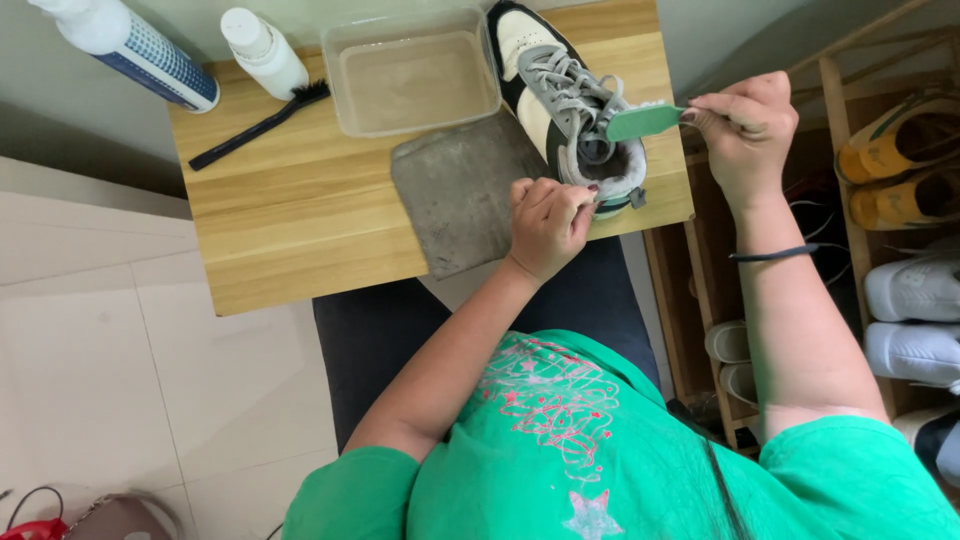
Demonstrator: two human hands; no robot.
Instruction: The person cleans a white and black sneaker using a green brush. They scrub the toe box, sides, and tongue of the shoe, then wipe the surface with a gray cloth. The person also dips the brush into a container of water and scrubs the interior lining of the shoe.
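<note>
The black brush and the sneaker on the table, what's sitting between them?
In the head view, a clear plastic tub holding murky water lies between the black brush and the sneaker; a grey cloth lies just below it.

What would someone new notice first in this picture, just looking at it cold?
Probably the black and white sneaker on the small wooden table, with the left hand gripping its heel and the right hand holding a green insole over its opening. Beside it lie a grey cloth and a clear tub of water.
</note>
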